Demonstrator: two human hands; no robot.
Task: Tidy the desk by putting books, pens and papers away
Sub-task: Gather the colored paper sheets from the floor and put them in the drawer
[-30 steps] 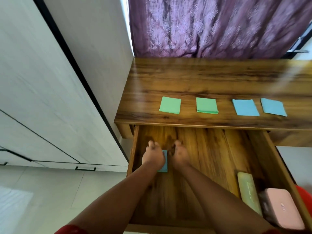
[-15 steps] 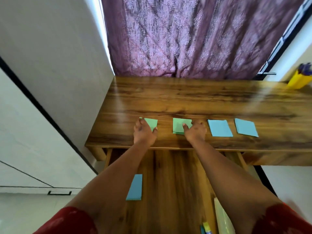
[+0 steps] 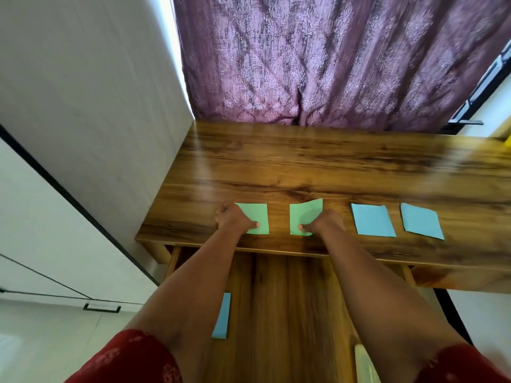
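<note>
Hands sit side by side at the near edge of the bench (image 3: 304, 161). The left hand (image 3: 233, 218) rests on the left part of a green paper (image 3: 255, 217), thumb laid on its near edge and the other fingers curled at its left edge; it looks like a pinch, though the fingers under the sheet are hidden. The right hand (image 3: 322, 222) grips the second green paper (image 3: 304, 214) at its right side, thumb on the near corner, and that sheet's far right corner curls up off the wood, so it appears to be partly lifted.

Just right of that hand lie two blue papers, the nearer one (image 3: 372, 219) and the farther one (image 3: 421, 221), both flat and untouched. Below the bench edge the open drawer (image 3: 276, 299) runs toward the viewer, with one blue paper (image 3: 222, 316) lying along its left side and a pale case (image 3: 365, 363) barely showing at the bottom right.

Judged from this, the step in hand is picking up the two green sheets at once. Next each sheet needs to be peeled clear of the wood without creasing, then carried back and down into the drawer, probably beside the blue one already there. The two blue sheets on top remain for afterwards.
</note>
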